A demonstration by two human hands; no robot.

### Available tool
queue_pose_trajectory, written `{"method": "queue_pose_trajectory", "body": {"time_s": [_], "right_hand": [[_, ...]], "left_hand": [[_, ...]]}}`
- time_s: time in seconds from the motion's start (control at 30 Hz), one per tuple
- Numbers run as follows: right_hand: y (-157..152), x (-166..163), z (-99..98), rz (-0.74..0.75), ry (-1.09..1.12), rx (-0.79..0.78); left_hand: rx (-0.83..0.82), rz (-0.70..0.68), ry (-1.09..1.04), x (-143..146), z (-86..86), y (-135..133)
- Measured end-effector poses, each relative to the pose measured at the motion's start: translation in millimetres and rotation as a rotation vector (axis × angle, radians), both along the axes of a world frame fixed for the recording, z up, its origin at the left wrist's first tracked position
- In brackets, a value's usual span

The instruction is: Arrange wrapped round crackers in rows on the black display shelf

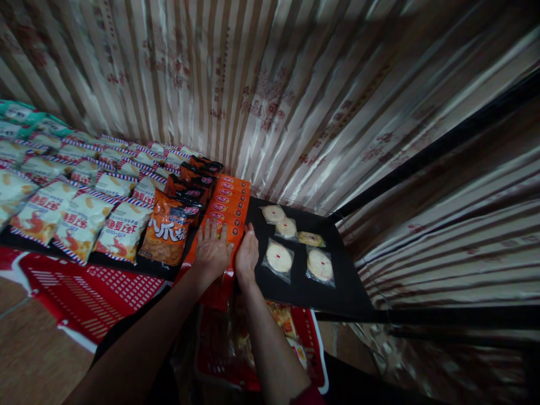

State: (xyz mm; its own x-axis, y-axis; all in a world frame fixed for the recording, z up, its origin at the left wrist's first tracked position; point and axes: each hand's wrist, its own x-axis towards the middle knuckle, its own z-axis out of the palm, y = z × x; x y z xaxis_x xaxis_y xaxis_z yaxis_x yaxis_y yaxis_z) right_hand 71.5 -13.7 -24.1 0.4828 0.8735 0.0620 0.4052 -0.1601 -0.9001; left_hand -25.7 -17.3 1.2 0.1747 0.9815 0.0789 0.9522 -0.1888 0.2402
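Black shelf (304,287) against striped curtain: left hand (212,251) lies flat, right hand (247,254) edges the orange printed packet strip (228,209), squaring it beside snack bags.

round wafer packets (291,242): 5 | orange strips (228,211): 1 | red baskets (84,287): 2 | hands (213,253): 2

Glossy plastic snack packets (169,230), matt black shelf (337,281)
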Motion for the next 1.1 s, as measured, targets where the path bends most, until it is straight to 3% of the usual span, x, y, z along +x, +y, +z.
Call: {"method": "queue_pose_trajectory", "body": {"time_s": [0.43,0.8,1.1], "right_hand": [[-2.1,1.1,-0.5,-0.033,0.048,0.068],[-0.3,1.2,-2.6,-0.015,0.024,0.052],[-4.0,1.6,-0.8,-0.07,0.045,0.083]], "left_hand": [[0.035,-0.021,0.009,-0.5,-1.6,-2.1],[-0.074,-0.041,-0.038,-3.5,0.8,-5.1],[-0.062,-0.025,-0.018,0.4,0.9,-6.9]]}}
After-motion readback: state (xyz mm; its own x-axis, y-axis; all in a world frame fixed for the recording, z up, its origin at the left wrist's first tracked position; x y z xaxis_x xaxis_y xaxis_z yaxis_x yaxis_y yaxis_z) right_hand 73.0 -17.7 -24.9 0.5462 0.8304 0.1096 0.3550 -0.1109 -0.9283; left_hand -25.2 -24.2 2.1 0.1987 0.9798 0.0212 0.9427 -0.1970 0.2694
